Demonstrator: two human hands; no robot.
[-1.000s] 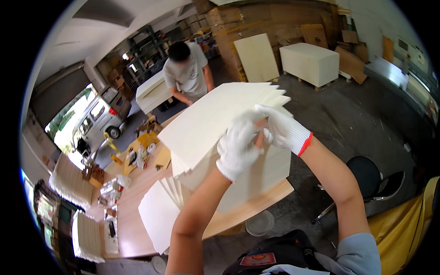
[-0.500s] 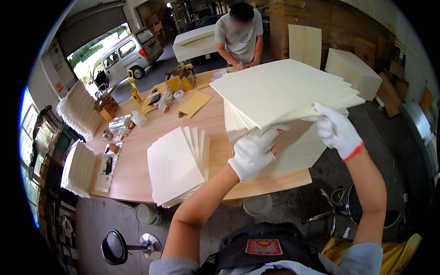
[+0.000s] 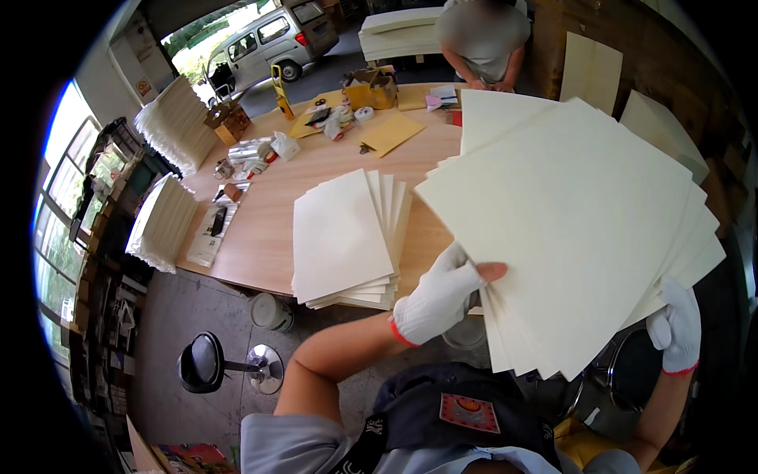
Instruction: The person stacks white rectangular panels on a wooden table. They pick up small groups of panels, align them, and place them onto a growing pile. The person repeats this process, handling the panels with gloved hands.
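Low in the frame, the person's dark cap point(image 3: 466, 415) fills the bottom centre. Just above it, the left hand point(image 3: 437, 299), in a white glove, pinches the near left edge of a fanned stack point(image 3: 576, 229) of cream sheets, thumb tip bare on top. At lower right, the right hand point(image 3: 677, 325), also gloved, grips the stack's right corner from below, fingers closed on it. The stack is held up in the air, filling the right half of the frame. Left of it, at centre, a second pile point(image 3: 343, 237) of sheets lies fanned on the wooden table point(image 3: 260, 245). A black stool point(image 3: 201, 363) stands on the floor at lower left. Farther up, clutter covers the table's far end, and another person point(image 3: 482, 35) leans over it at top centre. A white van point(image 3: 264, 39) is parked at the upper left.
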